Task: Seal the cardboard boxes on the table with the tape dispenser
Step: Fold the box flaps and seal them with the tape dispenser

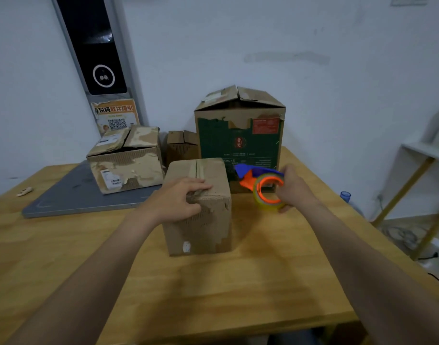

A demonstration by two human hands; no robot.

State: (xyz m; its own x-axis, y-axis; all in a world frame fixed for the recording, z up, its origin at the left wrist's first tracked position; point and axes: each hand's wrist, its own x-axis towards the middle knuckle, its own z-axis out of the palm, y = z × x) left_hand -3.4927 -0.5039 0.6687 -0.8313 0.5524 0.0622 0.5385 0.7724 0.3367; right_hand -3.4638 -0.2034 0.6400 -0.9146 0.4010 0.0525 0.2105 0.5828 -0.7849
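Your left hand [181, 197] lies fingers-together on the near top edge of the small box [201, 227], its seam running away from you, while your right hand [296, 188] clamps the tape dispenser [262, 185] just right of it, held crosswise, blue nose pointing left, before the green box [238, 135] printed "mL×6".

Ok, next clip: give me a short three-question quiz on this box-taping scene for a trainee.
1. True or false: the left hand rests on top of the nearest box.
2. What does the right hand hold? A) scissors B) tape dispenser C) marker
3. Fill in: the tall box behind the tape dispenser is printed mainly ___.
Key: 1 true; 2 B; 3 green.
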